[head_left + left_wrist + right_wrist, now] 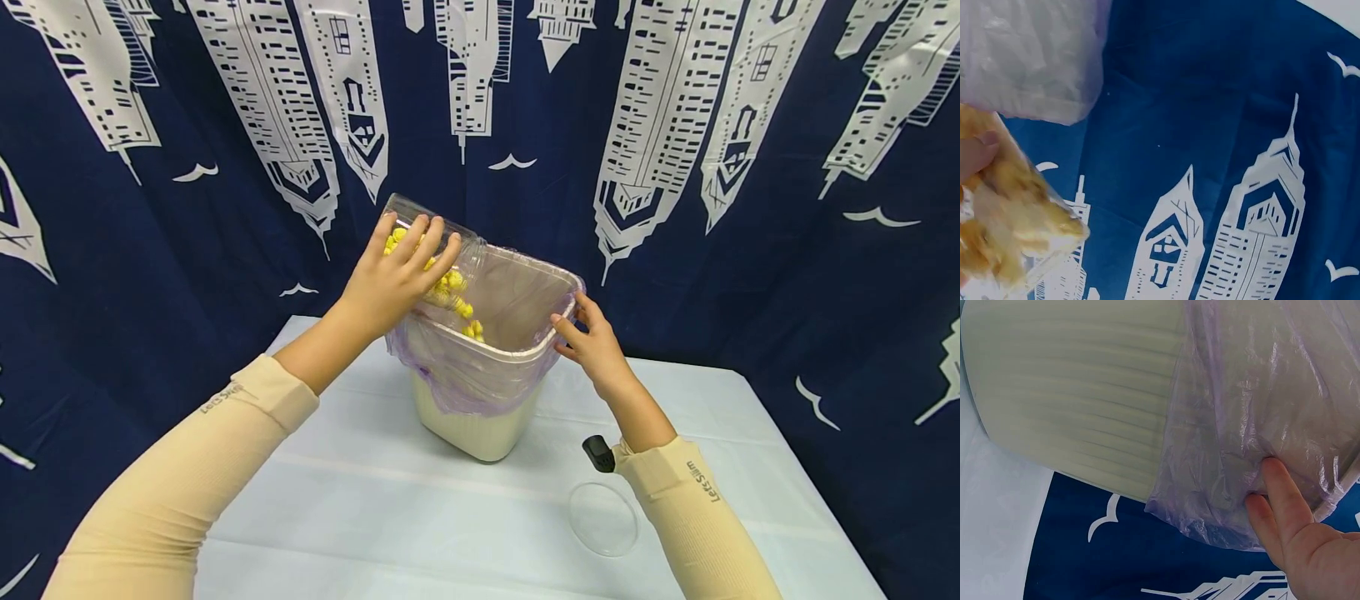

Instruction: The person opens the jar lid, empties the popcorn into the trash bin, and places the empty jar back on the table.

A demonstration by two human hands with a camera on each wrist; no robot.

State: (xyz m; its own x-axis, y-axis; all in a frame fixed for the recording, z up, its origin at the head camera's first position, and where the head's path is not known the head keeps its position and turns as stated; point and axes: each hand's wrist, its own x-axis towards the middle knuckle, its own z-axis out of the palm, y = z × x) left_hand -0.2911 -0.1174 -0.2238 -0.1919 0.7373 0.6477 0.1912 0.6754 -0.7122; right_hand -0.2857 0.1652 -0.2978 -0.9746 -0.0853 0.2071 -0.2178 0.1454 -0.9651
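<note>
My left hand (386, 287) grips a clear plastic jar (468, 247), tilted with its mouth over a white trash bin (472, 429). Yellow popcorn-like pieces (450, 287) fill part of the jar, and some tumble from its mouth into the bin. A thin purple trash bag (480, 387) lines the bin and folds down over the rim. At the bin's right side my right hand (600, 350) holds the bag-covered rim, fingers (1282, 487) against the outside of the bag. The left wrist view shows the jar (1029, 219) close up. The bin's bottom inside is hidden.
A clear round lid (603, 518) lies on the white-covered table (375, 508), near my right forearm. A small black device (598, 454) is at the right cuff. Behind the table hangs a dark blue curtain (525, 200) with white building prints.
</note>
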